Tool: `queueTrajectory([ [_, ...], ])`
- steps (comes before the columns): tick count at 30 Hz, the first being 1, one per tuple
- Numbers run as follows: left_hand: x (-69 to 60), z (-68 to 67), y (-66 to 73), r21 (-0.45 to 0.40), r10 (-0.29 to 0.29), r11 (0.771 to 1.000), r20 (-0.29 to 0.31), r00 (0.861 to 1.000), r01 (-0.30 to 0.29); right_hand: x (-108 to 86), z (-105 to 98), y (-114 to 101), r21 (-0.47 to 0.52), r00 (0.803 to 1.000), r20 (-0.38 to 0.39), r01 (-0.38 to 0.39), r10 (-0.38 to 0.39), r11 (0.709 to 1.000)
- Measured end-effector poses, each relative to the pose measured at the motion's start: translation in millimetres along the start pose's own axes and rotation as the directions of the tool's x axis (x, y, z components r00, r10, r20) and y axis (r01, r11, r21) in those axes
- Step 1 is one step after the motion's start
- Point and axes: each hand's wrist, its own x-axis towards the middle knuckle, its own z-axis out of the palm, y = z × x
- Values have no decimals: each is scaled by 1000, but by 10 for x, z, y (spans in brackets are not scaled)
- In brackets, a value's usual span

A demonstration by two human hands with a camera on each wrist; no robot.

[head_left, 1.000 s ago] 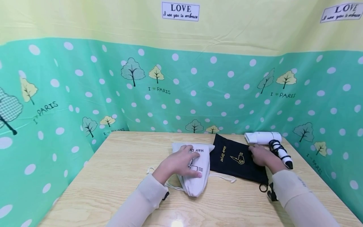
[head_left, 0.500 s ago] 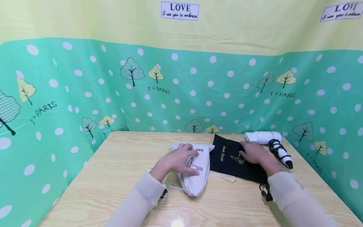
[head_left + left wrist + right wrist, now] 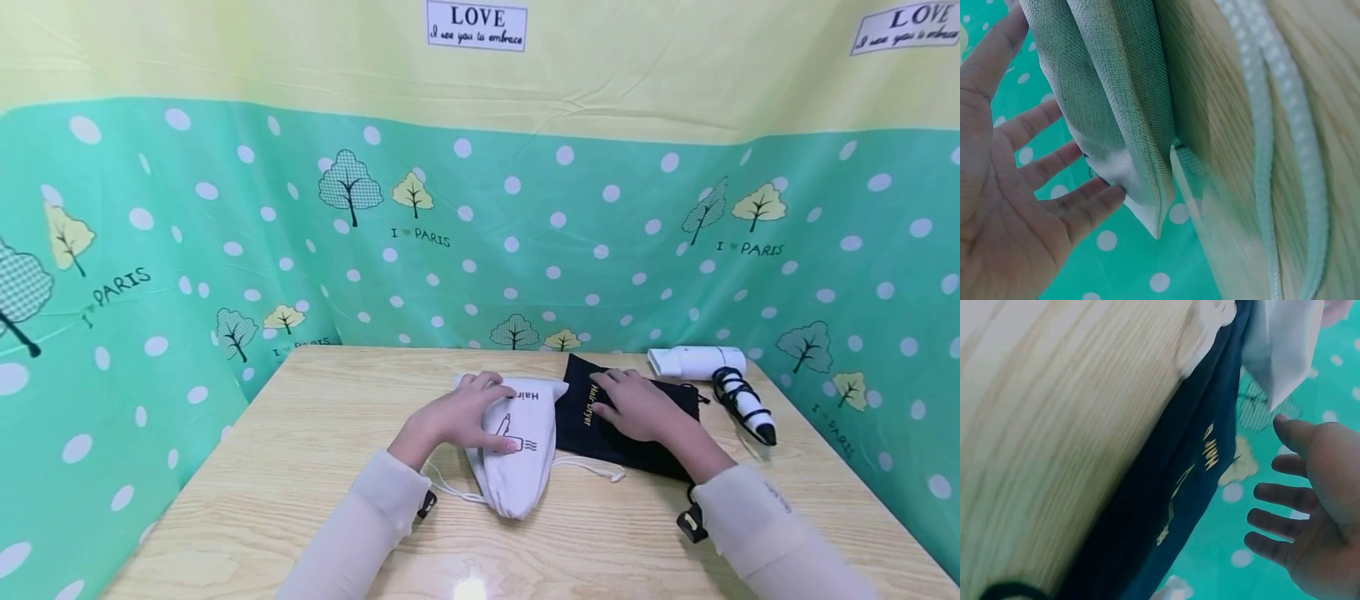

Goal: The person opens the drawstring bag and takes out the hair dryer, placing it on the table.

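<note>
A white cloth drawstring bag (image 3: 521,483) printed "Hair Dryer" lies full-looking at the middle of the table; what it contains is hidden. My left hand (image 3: 468,412) spreads its fingers over the bag's left side. In the left wrist view, the fingers of that left hand (image 3: 1016,194) lie along the bag (image 3: 1110,87), some touching it. Right of it lies a flat black drawstring bag (image 3: 592,442) with gold print. Over the black bag is my right hand (image 3: 637,407), its fingers extended; in the right wrist view this hand (image 3: 1316,500) shows a gap from the black cloth (image 3: 1172,481).
A white hair dryer (image 3: 701,363) with its black cord (image 3: 731,387) wound round the handle lies at the table's back right. White drawstrings (image 3: 592,467) trail from the white bag onto the wooden table (image 3: 337,433). A green dotted curtain (image 3: 420,283) stands behind.
My right hand has moved left across the black bag, from its right end toward the white bag. My left hand has shifted slightly left on the white bag. Both bags stay in place.
</note>
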Motion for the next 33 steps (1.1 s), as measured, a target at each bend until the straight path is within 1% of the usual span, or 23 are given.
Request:
queueTrajectory([
  [5,-9,-14,-11,-30,2,1000,2,1000,-2,-22,-36,-223,11,996,-35,79,-79,997],
  [10,-3,-16,-19,-32,4,999,1,1000,-4,-49,-75,-424,20,985,-65,163,-161,987],
  [12,1,-17,-24,-27,0,1000,4,1000,0,-53,-90,-486,35,977,-70,203,-200,979],
  [16,2,-20,-28,-23,-8,1000,10,1000,8,-58,-105,-588,87,965,-42,263,-260,961],
  [20,5,-17,-34,-19,-5,1000,13,1000,5,-80,-89,-680,90,947,-16,321,-321,943],
  [24,10,-25,-39,-21,-1,1000,10,1000,1,-111,-78,-767,84,919,-28,394,-393,915],
  [28,3,-31,-40,-39,-10,999,13,1000,11,-127,-50,-836,66,896,-38,444,-442,894],
  [33,-4,-23,-51,-59,-33,998,22,999,35,-145,-6,-913,12,881,8,474,-474,881],
])
